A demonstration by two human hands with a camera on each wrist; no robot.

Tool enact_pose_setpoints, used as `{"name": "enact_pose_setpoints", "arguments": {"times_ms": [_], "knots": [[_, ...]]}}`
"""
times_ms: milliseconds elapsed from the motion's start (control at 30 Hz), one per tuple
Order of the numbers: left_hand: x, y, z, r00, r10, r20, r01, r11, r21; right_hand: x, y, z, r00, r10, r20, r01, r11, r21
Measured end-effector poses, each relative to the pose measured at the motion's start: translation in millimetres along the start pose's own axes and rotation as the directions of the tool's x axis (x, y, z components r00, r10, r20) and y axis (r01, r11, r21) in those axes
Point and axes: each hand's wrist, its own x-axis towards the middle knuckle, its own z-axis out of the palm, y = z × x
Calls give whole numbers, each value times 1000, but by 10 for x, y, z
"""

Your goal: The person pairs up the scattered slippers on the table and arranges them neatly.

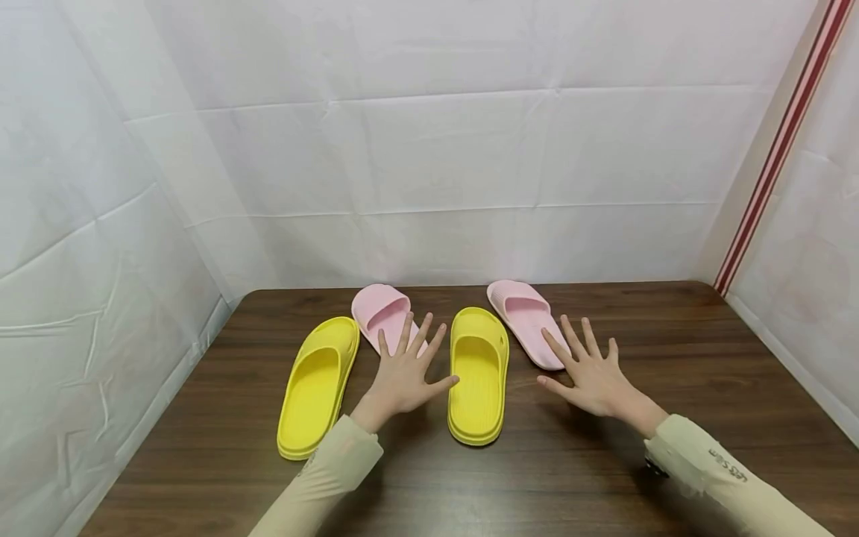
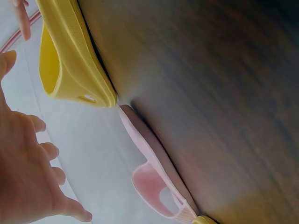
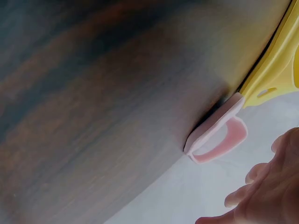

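Both hands hover palm down with fingers spread, holding nothing. My left hand is between two yellow slippers, covering part of a pink slipper behind it; its thumb overlaps the edge of the middle yellow slipper in the head view. Further left lies the other yellow slipper, tilted slightly. My right hand is beside the second pink slipper, its fingertips overlapping that slipper's near end. In the left wrist view a gap shows between the hand and the pink slipper.
All the slippers lie on a dark brown wooden table. White cloth hangs behind the table and at both sides. A red striped band runs down the cloth at the right.
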Motion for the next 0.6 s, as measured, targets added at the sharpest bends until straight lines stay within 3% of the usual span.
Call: {"name": "enact_pose_setpoints", "arguments": {"times_ms": [600], "knots": [[32, -38, -41, 1000, 10, -11, -9, 1000, 21, 75, 17, -25, 1000, -23, -13, 23, 999, -29]]}}
